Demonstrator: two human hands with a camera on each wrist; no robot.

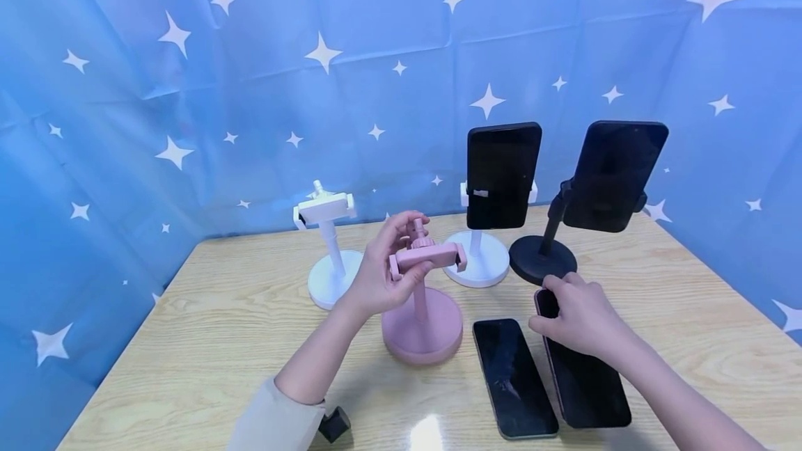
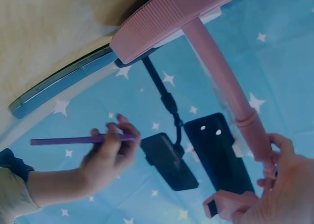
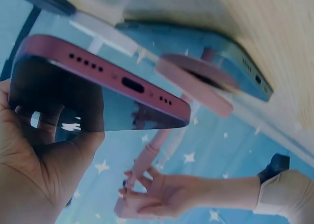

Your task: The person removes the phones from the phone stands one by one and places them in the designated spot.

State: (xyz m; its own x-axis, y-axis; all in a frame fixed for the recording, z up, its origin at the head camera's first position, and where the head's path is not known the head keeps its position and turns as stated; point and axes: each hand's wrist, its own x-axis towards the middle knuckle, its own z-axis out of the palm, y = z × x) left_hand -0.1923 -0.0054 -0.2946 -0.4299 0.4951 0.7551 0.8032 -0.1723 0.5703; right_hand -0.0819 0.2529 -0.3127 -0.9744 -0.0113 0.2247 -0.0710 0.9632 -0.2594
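Note:
My left hand (image 1: 390,266) grips the holder at the top of a pink phone stand (image 1: 421,336), its thumb on the front of the clamp and its fingers behind. The stand's round base appears at table level, and no phone sits in its clamp. In my right hand (image 1: 579,315) is a smartphone (image 1: 592,392) with a purplish-pink frame, pinched by the edges near its far end. The right wrist view shows this phone's charging-port edge (image 3: 132,85); the left wrist view shows it side-on, raised off the table. Another smartphone (image 1: 516,381) lies screen up just left of it.
A white phone stand (image 1: 338,277) without a phone stands behind, to the left. At the back right, a second white stand (image 1: 491,266) and a black stand (image 1: 544,261) each hold a dark phone upright. A blue star-patterned curtain (image 1: 388,96) hangs behind the wooden table (image 1: 219,339).

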